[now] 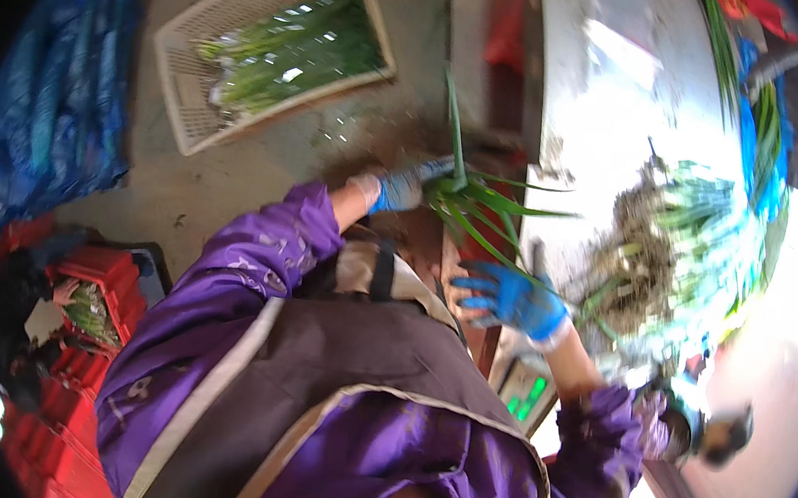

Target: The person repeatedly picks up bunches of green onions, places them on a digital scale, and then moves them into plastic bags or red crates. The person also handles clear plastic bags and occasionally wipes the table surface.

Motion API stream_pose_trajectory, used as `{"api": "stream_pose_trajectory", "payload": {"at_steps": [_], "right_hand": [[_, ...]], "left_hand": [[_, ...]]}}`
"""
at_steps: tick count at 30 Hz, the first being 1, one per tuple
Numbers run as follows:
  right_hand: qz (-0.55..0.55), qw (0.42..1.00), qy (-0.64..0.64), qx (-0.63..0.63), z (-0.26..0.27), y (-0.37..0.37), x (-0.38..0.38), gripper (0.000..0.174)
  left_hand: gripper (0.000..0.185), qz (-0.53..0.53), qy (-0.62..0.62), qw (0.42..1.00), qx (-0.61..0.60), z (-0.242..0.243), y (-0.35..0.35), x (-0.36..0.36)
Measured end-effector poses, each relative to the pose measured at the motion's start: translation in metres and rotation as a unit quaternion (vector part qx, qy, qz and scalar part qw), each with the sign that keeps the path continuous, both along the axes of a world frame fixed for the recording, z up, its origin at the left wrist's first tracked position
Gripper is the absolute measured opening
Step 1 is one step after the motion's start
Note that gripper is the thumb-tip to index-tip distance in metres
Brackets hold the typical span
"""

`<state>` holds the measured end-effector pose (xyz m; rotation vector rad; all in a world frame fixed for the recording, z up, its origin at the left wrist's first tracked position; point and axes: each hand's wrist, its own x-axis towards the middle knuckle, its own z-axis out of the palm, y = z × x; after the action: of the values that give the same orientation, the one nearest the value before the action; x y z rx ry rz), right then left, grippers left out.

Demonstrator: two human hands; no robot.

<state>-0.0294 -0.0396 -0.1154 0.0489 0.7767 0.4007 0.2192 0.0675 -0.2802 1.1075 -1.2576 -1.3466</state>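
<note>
My left hand [399, 189], in a blue-coated glove, is closed around a bunch of green onions [477, 197] whose leaves spread to the right. My right hand [510, 301], in a blue glove too, has its fingers apart just below the leaf tips, with nothing seen in it. Right of my hands, a large heap of green onions [702, 208] lies on the bright table [586, 137], its muddy roots [633, 274] towards me. Part of the picture is blurred.
A cream plastic crate [176, 91] with green onions stands on the floor at upper left. Blue plastic-wrapped bundles [68, 97] lie farther left. Red crates [74, 390] and a dark-clothed person [8, 325] are at lower left. A scale with a green display [525, 397] sits near my right forearm.
</note>
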Motion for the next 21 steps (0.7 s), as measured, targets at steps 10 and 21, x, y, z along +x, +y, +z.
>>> {"api": "stream_pose_trajectory", "payload": {"at_steps": [10, 21], "right_hand": [[-0.101, 0.946, -0.048, -0.304, -0.007, -0.003, 0.023, 0.069], [-0.33, 0.887, 0.02, -0.323, 0.019, 0.041, -0.088, 0.045]], "left_hand": [[0.047, 0.496, 0.02, 0.864, 0.086, 0.167, 0.154, 0.185], [0.034, 0.304, -0.25, 0.914, -0.097, 0.205, -0.166, 0.043]]}}
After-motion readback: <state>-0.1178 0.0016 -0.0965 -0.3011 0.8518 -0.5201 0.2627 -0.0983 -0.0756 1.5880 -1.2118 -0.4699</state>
